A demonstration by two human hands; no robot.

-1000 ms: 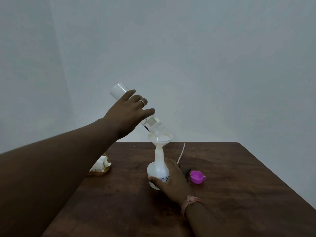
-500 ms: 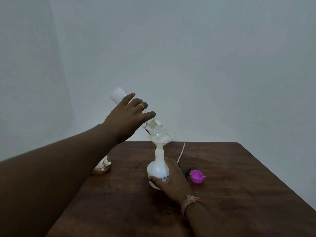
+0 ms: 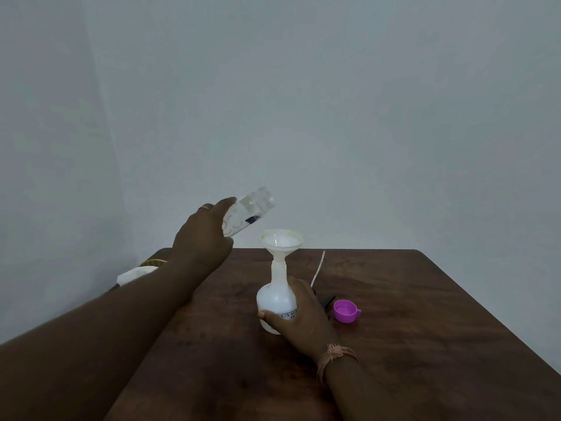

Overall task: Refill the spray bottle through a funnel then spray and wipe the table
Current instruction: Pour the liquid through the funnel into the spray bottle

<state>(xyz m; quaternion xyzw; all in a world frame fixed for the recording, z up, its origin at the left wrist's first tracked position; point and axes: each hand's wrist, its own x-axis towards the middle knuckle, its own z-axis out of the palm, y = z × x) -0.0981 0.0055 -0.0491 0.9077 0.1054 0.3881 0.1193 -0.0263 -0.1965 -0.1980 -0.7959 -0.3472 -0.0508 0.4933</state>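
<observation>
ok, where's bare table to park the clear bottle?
Free: the wide stretch right of the purple cap, and the near strip between both forearms. Crowded: around the spray bottle, where the right hand, cap and dip tube cluster; cloth fills the far-left corner.

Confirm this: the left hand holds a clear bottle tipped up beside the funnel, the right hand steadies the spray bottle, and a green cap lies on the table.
One thing is wrong: the cap is purple, not green, as the head view shows. The rest stands: left hand holds the clear bottle beside the funnel, right hand steadies the spray bottle.
</observation>
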